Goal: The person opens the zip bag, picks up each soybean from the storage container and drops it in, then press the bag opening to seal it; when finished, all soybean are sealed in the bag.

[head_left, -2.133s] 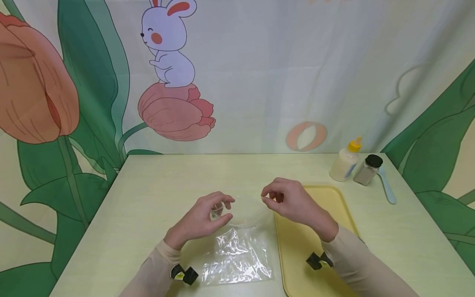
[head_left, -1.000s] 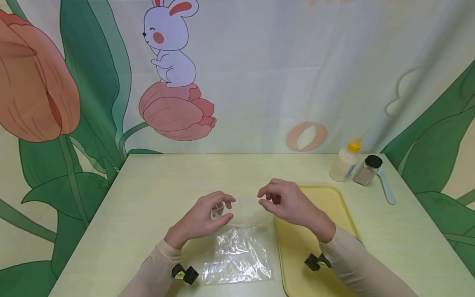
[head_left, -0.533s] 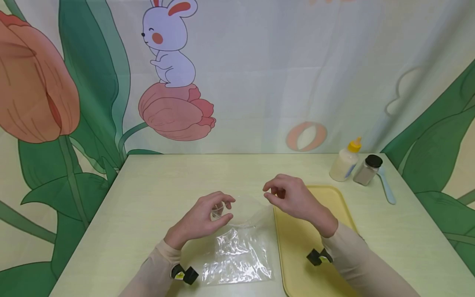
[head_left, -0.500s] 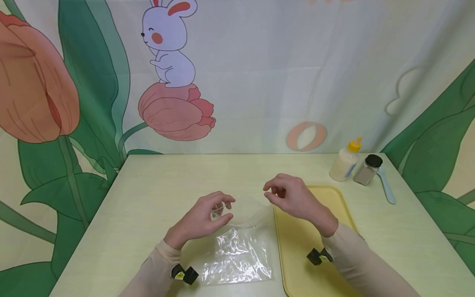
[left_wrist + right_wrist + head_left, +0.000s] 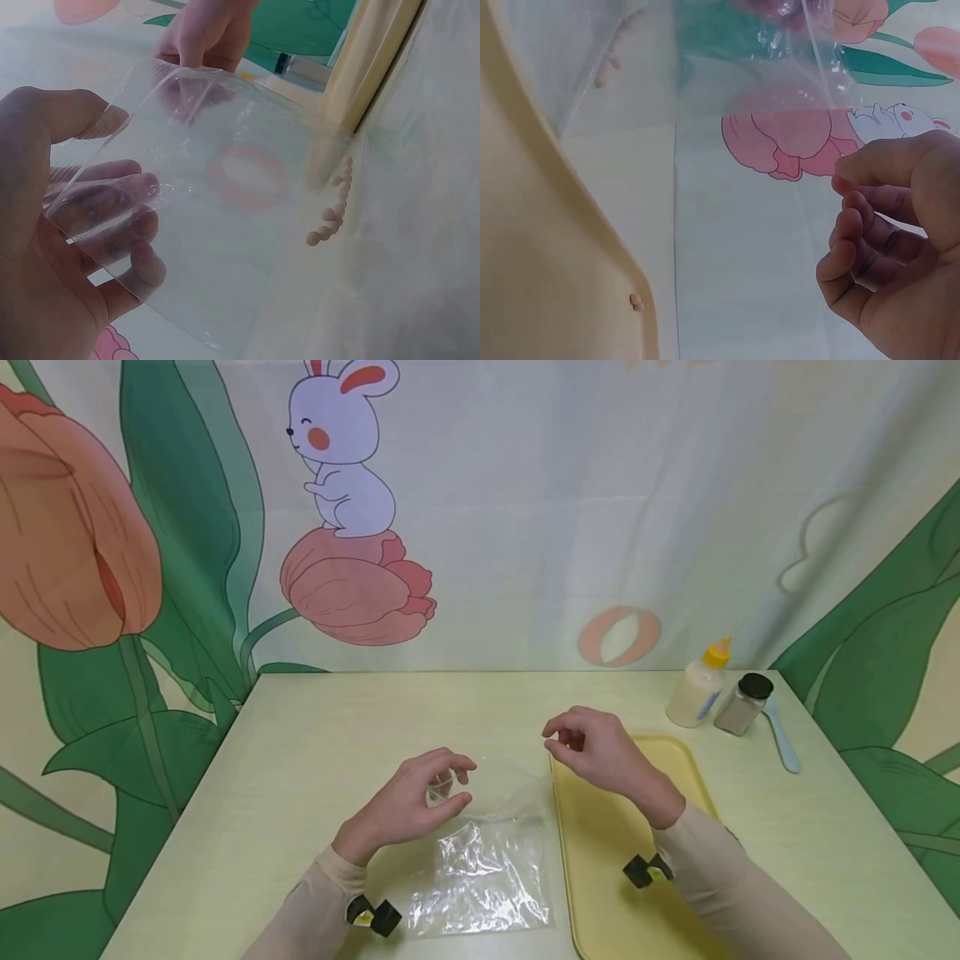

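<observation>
My left hand (image 5: 412,797) holds a clear plastic zip bag (image 5: 217,202) up above the table. Close up in the left wrist view, its thumb lies by the bag's zip edge and its bent fingers show through the film. Several small round brown beads (image 5: 330,215) lie in a line at the bag's lower end. My right hand (image 5: 600,752) hovers over the far left corner of the yellow tray (image 5: 637,877). Its fingers are loosely bent, thumb near the index finger, with nothing visible between them. In the right wrist view it is apart from the bag.
A glue bottle (image 5: 696,693) with a yellow cap, a black-lidded jar (image 5: 744,703) and a pale blue plastic tool (image 5: 782,739) stand or lie at the back right. A couple of beads (image 5: 635,301) sit by the tray's rim. Behind the table hangs a printed curtain (image 5: 487,527).
My right hand first shifts slightly left, then moves away to the right and up from the bag. My left hand keeps its place and its hold on the bag.
</observation>
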Demonstrator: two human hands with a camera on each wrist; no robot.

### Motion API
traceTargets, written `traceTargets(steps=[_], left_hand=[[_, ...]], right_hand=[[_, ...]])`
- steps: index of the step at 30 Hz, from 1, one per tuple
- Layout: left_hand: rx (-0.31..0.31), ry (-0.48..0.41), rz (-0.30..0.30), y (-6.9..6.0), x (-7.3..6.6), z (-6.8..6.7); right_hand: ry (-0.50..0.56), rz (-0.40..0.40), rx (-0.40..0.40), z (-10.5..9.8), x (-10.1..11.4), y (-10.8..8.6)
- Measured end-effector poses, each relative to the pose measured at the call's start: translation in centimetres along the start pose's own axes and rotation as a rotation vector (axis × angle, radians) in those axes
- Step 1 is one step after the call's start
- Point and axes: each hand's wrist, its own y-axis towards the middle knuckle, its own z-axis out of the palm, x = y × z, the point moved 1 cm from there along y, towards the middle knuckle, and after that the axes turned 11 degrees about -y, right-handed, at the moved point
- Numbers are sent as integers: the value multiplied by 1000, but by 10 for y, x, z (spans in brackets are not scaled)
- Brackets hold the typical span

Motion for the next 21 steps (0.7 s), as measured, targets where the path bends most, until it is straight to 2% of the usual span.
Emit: traceTargets(steps=[21], left_hand=[[1, 6, 2, 0, 1, -1]], right_hand=[[5, 101, 59, 15, -29, 4]])
